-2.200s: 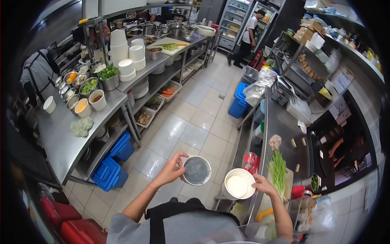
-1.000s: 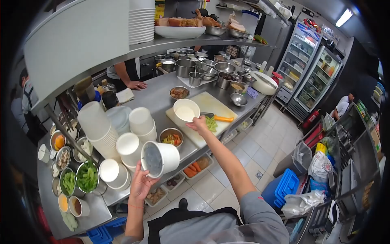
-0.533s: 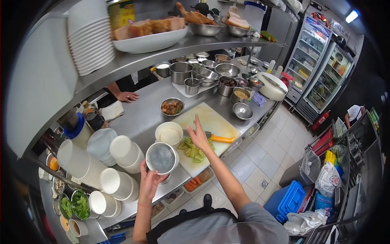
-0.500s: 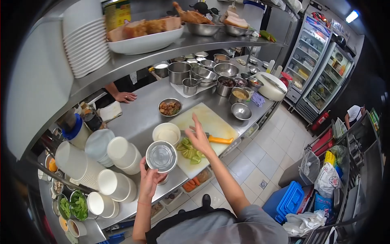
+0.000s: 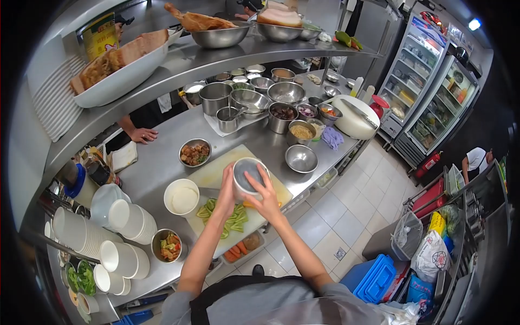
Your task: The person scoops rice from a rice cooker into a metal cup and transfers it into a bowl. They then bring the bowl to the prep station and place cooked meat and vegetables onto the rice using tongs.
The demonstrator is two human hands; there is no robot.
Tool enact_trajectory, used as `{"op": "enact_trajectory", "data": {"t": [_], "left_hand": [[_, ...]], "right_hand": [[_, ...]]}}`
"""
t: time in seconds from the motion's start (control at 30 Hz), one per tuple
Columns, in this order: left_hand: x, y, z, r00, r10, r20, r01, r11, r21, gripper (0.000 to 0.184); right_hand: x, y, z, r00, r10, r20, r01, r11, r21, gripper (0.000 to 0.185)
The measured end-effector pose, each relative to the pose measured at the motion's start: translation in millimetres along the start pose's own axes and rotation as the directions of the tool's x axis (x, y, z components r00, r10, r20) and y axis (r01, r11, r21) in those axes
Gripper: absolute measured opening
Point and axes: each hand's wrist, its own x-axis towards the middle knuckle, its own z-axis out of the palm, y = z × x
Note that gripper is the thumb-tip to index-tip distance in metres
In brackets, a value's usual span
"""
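My left hand (image 5: 227, 187) grips the side of a white tub (image 5: 248, 172) with a clear lid, tilted above the cutting board (image 5: 276, 181). Fingers of my right hand (image 5: 264, 194) press on the lid and right side of this tub. Below my hands, chopped green vegetable (image 5: 235, 219) lies on the board. An orange knife handle shows partly behind my right hand. An open white tub (image 5: 181, 196) with pale contents stands left of the board. Near it are a metal bowl of browned pieces (image 5: 195, 153) and a metal pot of mixed vegetables (image 5: 169, 245).
Stacked white tubs (image 5: 81, 230) fill the counter's left. A shelf (image 5: 216, 59) with meat dishes crosses above. Metal pots and bowls (image 5: 215, 98) stand at the back. Another person's hand (image 5: 143, 135) rests on the counter's far side. A person (image 5: 478, 162) is at the far right.
The open tub now stands on the counter, released by my right hand. My right hand has come over to the lidded tub, which moved right above the board. The view has shifted right.
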Motion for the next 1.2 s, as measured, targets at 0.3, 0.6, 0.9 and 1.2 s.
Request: {"op": "enact_trajectory", "data": {"t": [0.3,0.6,0.9,1.2], "left_hand": [[87.4,-87.4,-9.1,0.950,0.145,-0.278,-0.155,0.988,-0.016,0.046],[134.7,-114.9,-60.2,0.888,0.313,-0.335,-0.207,0.926,0.317,0.042],[128.4,-111.8,-75.8,0.786,0.343,-0.514,0.004,0.829,0.559,0.063],[-135.2,-144.2,128.3,0.851,-0.072,0.521,-0.075,0.964,0.255,0.061]], "right_hand": [[58.0,116.5,17.9,0.940,0.327,0.094,-0.325,0.784,0.529,0.043],[61.1,159.8,-0.4,0.714,0.683,0.154,-0.409,0.228,0.884,0.059],[-167.7,144.5,-136.3,0.546,0.827,-0.135,-0.057,0.197,0.979,0.044],[-348.7,-45.3,-157.9,0.028,0.797,-0.603,-0.232,0.592,0.771,0.031]]}}
